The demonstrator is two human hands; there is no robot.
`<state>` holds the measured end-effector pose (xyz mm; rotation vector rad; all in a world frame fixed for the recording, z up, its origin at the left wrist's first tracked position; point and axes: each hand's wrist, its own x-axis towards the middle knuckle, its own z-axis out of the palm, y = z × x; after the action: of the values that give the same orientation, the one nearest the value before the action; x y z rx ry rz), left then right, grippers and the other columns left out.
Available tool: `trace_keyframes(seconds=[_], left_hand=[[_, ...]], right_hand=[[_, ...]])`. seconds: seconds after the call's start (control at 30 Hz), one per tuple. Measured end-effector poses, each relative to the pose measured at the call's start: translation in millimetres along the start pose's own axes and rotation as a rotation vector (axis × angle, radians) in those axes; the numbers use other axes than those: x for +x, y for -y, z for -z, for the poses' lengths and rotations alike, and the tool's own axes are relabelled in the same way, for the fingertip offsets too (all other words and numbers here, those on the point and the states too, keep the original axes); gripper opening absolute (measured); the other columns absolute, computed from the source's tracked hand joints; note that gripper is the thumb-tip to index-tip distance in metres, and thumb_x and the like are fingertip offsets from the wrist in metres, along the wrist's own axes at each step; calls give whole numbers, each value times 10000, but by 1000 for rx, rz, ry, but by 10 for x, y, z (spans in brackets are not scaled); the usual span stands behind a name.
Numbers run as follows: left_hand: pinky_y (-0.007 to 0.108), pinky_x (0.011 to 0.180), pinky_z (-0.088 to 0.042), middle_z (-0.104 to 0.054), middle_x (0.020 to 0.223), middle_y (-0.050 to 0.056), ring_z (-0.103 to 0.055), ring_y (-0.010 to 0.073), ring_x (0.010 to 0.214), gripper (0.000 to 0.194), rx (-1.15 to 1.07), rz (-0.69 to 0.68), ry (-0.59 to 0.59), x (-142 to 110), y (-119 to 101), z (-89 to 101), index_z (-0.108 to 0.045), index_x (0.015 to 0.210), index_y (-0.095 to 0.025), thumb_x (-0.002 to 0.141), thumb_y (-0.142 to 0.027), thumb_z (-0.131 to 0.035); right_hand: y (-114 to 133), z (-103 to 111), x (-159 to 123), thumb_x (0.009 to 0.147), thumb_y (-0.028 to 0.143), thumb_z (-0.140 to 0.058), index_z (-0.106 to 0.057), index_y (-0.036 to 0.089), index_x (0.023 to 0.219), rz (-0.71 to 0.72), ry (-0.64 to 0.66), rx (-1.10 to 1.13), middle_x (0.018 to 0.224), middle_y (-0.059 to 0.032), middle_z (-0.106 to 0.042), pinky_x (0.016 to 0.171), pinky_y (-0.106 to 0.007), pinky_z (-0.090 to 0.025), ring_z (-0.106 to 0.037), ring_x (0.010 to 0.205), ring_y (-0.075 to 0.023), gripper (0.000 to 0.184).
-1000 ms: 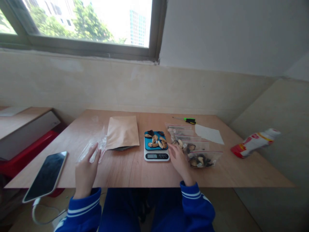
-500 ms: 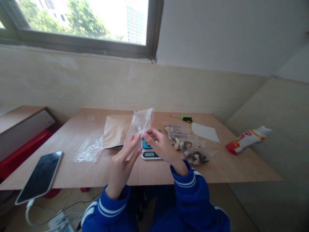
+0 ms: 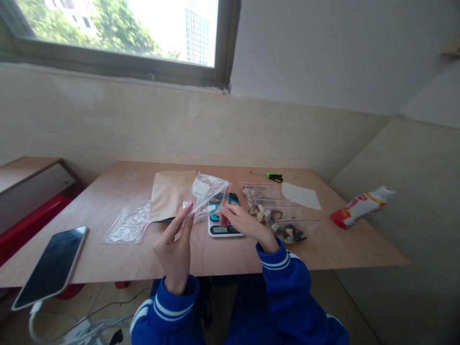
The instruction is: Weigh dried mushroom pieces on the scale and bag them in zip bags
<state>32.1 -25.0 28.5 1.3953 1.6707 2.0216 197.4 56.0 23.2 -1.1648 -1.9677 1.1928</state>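
Note:
Both my hands hold one clear zip bag (image 3: 206, 191) above the table's front edge. My left hand (image 3: 174, 247) pinches its near left edge. My right hand (image 3: 240, 224) grips its red-lined mouth at the right. Behind the bag, partly hidden, a small blue-topped scale (image 3: 220, 225) carries several nut pieces. A brown paper pouch (image 3: 168, 194) lies left of the scale. To the scale's right lie several filled zip bags (image 3: 278, 213) in an overlapping row.
A pile of empty clear bags (image 3: 127, 224) lies at the left. A phone (image 3: 50, 267) on a cable overhangs the wooden table (image 3: 334, 247) at the front left. A green screwdriver (image 3: 271, 176), white paper (image 3: 301, 195) and a red-white bottle (image 3: 361, 206) are at the right.
My left hand took a clear bag from the left pile and lifted it to the middle. My right hand left the filled bags and gripped its mouth, and the bag tilted lower.

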Motion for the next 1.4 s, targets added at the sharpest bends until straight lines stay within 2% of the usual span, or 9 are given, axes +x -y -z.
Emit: trace_keyframes(seconds=[0.07,0.2,0.3,0.43,0.63,1.0,1.13,1.3,1.4], left_hand=[[297,854,-555,-736,1055,25,-691,188,958,262,19,31,-15,37,57,26,-715,1063,-238,826,-316,-638],[344,959,-503,-716,1114,31,-658,211,1052,310,47,159,65,77,174,86,-701,1100,-249,822,-370,-634],[349,944,-508,-721,1102,33,-662,224,1043,337,77,199,101,42,213,105,-700,1105,-252,811,-404,-639],[343,955,-498,-711,1125,38,-656,228,1056,363,50,231,152,-41,224,83,-693,1121,-249,810,-426,-635],[346,952,-499,-700,1151,60,-647,234,1074,419,-13,323,201,-81,252,-2,-672,1161,-230,810,-454,-629],[316,797,-545,-724,1083,83,-687,242,970,436,48,302,216,-119,269,-33,-676,1147,-204,819,-483,-607],[363,929,-508,-700,1152,67,-630,240,1112,331,71,192,240,-125,314,-48,-668,1104,-228,860,-429,-572],[538,1148,-220,-589,1328,94,-316,266,1395,258,158,-91,299,-94,460,-105,-614,1065,-208,880,-379,-554],[584,1149,-156,-548,1368,125,-272,282,1409,247,181,-130,355,-65,546,-127,-584,1053,-192,887,-371,-542]], right_hand=[[-140,58,-18,976,476,-267,-612,190,811,47,-12,-82,829,-40,-644,759,-296,-482,-609,785,-158,477],[-535,144,-29,932,443,-438,-594,173,1089,49,-344,-488,1110,-124,-588,1011,-434,-382,-523,1122,-260,349],[-831,129,-5,885,384,-536,-534,180,1241,22,-326,-641,1223,-145,-535,1039,-467,-363,-474,1201,-292,411],[-1021,84,47,894,298,-508,-524,197,1265,54,-320,-608,1207,-126,-556,1021,-435,-392,-511,1169,-259,384],[-1013,88,109,840,230,-561,-651,178,1069,88,-396,-588,1050,-108,-623,971,-426,-424,-554,1070,-267,252],[-1040,89,155,792,196,-562,-690,159,1049,88,-528,-484,1084,-129,-664,968,-415,-433,-580,1060,-259,289],[-1013,128,156,798,232,-562,-696,138,1037,78,-570,-386,1082,-144,-684,943,-406,-455,-615,1028,-252,290],[-926,152,126,814,340,-564,-715,158,980,64,-629,-297,1053,-126,-712,929,-408,-471,-641,1005,-250,289],[-885,174,105,786,381,-598,-727,162,943,40,-658,-222,1012,-112,-729,888,-397,-491,-654,963,-249,299]])
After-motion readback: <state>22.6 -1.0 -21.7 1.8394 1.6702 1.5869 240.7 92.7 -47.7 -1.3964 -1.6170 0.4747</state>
